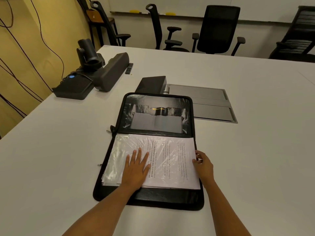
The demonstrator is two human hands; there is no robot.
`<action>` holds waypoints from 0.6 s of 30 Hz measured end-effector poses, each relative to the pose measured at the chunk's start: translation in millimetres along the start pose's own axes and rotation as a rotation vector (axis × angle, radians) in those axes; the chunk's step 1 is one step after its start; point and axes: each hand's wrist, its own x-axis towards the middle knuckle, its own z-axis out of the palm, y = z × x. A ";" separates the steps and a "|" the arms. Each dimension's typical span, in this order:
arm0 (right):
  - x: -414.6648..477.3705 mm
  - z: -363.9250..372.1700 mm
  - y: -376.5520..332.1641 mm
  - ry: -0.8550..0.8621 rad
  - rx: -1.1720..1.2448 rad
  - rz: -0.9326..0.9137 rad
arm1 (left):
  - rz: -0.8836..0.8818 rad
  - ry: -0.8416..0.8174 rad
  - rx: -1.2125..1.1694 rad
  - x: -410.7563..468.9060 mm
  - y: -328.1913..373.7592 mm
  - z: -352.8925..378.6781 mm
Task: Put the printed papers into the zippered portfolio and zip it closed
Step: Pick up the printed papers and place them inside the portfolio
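Left hand (136, 167) lies flat with fingers spread, pressing the white printed papers (175, 167) onto the near half of the open black leather-look zippered portfolio (163, 196). Right hand (203, 165) curls round their right edge, apparently pinching it. These thin, floppy sheets will likely slide on the clear plastic sleeves (115, 159), so they are best squared by the edges. All of it sits on the white table (51, 159).

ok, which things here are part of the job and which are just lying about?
Job: portfolio, open; papers lying on its near half; left hand flat on them; right hand pinching their right edge.
Lying about: camera, speaker bar, console, remote, black box, table hatch, chairs.
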 end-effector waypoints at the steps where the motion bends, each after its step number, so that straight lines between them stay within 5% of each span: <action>1: -0.8 0.1 -0.9 0.002 0.007 -0.006 | 0.012 0.003 0.001 2.3 -1.3 -2.1; 7: -0.1 5.6 -4.9 0.033 -0.009 -0.017 | 0.133 0.128 -0.017 23.2 -12.9 -9.5; 11: 0.6 7.6 -6.4 0.015 0.024 0.016 | 0.227 0.063 -0.015 26.4 -3.5 -3.8; 18: 2.0 16.7 -14.0 -0.058 0.019 0.071 | 0.152 0.096 0.078 22.1 3.0 4.5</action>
